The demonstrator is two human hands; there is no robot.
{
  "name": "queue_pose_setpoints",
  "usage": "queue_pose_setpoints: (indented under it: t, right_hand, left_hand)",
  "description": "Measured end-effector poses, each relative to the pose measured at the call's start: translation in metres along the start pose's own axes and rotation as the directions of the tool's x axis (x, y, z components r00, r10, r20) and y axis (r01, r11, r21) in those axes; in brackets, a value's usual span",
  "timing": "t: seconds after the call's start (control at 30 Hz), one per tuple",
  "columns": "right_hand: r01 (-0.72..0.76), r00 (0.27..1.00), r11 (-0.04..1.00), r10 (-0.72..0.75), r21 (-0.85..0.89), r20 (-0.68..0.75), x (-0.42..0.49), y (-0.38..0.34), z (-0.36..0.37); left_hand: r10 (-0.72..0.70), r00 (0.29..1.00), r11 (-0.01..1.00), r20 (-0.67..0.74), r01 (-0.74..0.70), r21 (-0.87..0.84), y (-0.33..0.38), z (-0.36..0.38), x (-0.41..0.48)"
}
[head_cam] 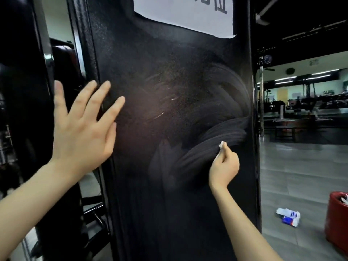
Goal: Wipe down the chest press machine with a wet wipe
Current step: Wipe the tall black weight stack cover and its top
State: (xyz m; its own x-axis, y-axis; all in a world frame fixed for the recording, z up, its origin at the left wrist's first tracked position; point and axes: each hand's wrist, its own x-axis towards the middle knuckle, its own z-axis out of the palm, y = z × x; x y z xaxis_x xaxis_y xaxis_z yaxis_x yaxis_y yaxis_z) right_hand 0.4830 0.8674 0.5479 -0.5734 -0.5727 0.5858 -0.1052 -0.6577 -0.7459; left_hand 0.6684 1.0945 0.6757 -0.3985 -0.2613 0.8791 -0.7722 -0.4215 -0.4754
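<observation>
1 wide-angle camera, worn on the person's head, gives the only view. It faces forward and a little down, close to the machine's black upright panel (169,95), which fills the middle of the frame from top to bottom. The left hand (81,129) and right hand (224,166) reach in from the bottom edge. Past the panel's right edge the gym floor (293,176) recedes, well away.

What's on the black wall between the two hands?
Just bare black panel, with damp streaks and small pale scratches, between the left hand and right hand, in the head view.
</observation>
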Motion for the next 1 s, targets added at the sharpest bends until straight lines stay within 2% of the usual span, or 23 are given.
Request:
queue_pose_setpoints:
  t: [0.07,0.13,0.17,0.23,0.27,0.3,0.33,0.37,0.43,0.47,0.5,0.53,0.57,0.63,0.7,0.73,0.77,0.8,0.87,0.9,0.93,0.97,1.0]
  right_hand:
    - [0.235,0.967,0.969,-0.242,0.079,0.084,-0.031,-0.029,0.006]
    - [0.451,0.832,0.867,-0.494,0.212,0.251,-0.083,-0.049,0.004]
    - [0.55,0.72,0.791,-0.611,0.268,0.329,-0.106,-0.048,-0.001]
    - [0.763,0.451,0.569,-0.809,0.307,0.377,-0.126,-0.042,-0.015]
    - [0.799,0.367,0.502,-0.843,0.33,0.395,-0.116,-0.041,-0.015]
    - [0.745,0.399,0.56,-0.809,0.362,0.432,-0.098,-0.045,-0.014]
    - [0.737,0.472,0.604,-0.781,0.304,0.409,-0.078,-0.048,-0.008]
    - [0.708,0.589,0.669,-0.736,0.226,0.335,-0.056,-0.057,-0.001]
    - [0.545,0.822,0.834,-0.551,0.084,0.144,-0.021,-0.071,0.017]
    - [0.456,0.878,0.885,-0.465,0.094,0.116,-0.018,-0.079,0.023]
    - [0.456,0.875,0.882,-0.469,0.122,0.12,-0.029,-0.081,0.027]
    - [0.526,0.815,0.834,-0.551,0.168,0.18,-0.052,-0.08,0.026]
    - [0.597,0.72,0.77,-0.638,0.227,0.272,-0.081,-0.074,0.02]
    - [0.742,0.435,0.577,-0.802,0.341,0.41,-0.138,-0.044,-0.004]
    - [0.836,0.199,0.373,-0.889,0.402,0.412,-0.161,-0.018,-0.027]
    - [0.851,0.11,0.298,-0.906,0.431,0.409,-0.153,-0.018,-0.027]
    - [0.864,0.094,0.271,-0.915,0.425,0.392,-0.141,-0.026,-0.02]
    - [0.854,0.155,0.316,-0.913,0.413,0.377,-0.126,-0.043,-0.011]
    - [0.788,0.433,0.511,-0.857,0.344,0.281,-0.096,-0.091,0.013]
    - [0.746,0.534,0.587,-0.809,0.314,0.243,-0.09,-0.11,0.023]
    - [0.722,0.584,0.626,-0.78,0.294,0.225,-0.092,-0.121,0.03]
    - [0.723,0.584,0.621,-0.783,0.302,0.212,-0.102,-0.122,0.033]
    - [0.733,0.553,0.599,-0.801,0.323,0.231,-0.117,-0.113,0.03]
  left_hand:
    - [-0.112,0.994,0.994,0.018,0.112,-0.014,-0.004,0.004,-0.015]
    - [-0.253,0.966,0.964,0.05,0.256,-0.071,0.001,0.011,-0.027]
    - [-0.316,0.946,0.94,0.076,0.323,-0.109,0.005,0.014,-0.032]
    - [-0.386,0.913,0.895,0.133,0.405,-0.185,0.016,0.02,-0.043]
    - [-0.397,0.905,0.88,0.155,0.423,-0.217,0.021,0.021,-0.048]
    - [-0.398,0.901,0.869,0.173,0.431,-0.243,0.026,0.023,-0.052]
    - [-0.395,0.9,0.862,0.187,0.433,-0.264,0.029,0.025,-0.056]
    - [-0.392,0.899,0.854,0.194,0.434,-0.286,0.031,0.025,-0.058]
    - [-0.406,0.893,0.825,0.195,0.45,-0.34,0.033,0.026,-0.06]
    - [-0.419,0.886,0.801,0.199,0.463,-0.379,0.034,0.026,-0.06]
    - [-0.432,0.877,0.768,0.209,0.479,-0.424,0.035,0.026,-0.06]
    - [-0.44,0.87,0.734,0.223,0.491,-0.468,0.035,0.027,-0.061]
    - [-0.442,0.867,0.709,0.231,0.495,-0.501,0.036,0.027,-0.063]
    - [-0.432,0.871,0.69,0.234,0.487,-0.535,0.038,0.027,-0.071]
    - [-0.409,0.88,0.677,0.242,0.47,-0.566,0.04,0.025,-0.084]
    - [-0.391,0.887,0.666,0.247,0.458,-0.589,0.041,0.023,-0.092]
    - [-0.375,0.893,0.654,0.249,0.445,-0.612,0.041,0.021,-0.099]
    - [-0.367,0.896,0.642,0.249,0.438,-0.629,0.042,0.019,-0.105]
    - [-0.366,0.896,0.614,0.253,0.436,-0.658,0.043,0.017,-0.114]
    - [-0.368,0.894,0.597,0.255,0.438,-0.673,0.044,0.017,-0.118]
    - [-0.374,0.89,0.581,0.259,0.443,-0.683,0.044,0.017,-0.12]
    - [-0.382,0.885,0.567,0.265,0.451,-0.689,0.045,0.017,-0.121]
    - [-0.386,0.882,0.556,0.271,0.457,-0.694,0.045,0.017,-0.122]
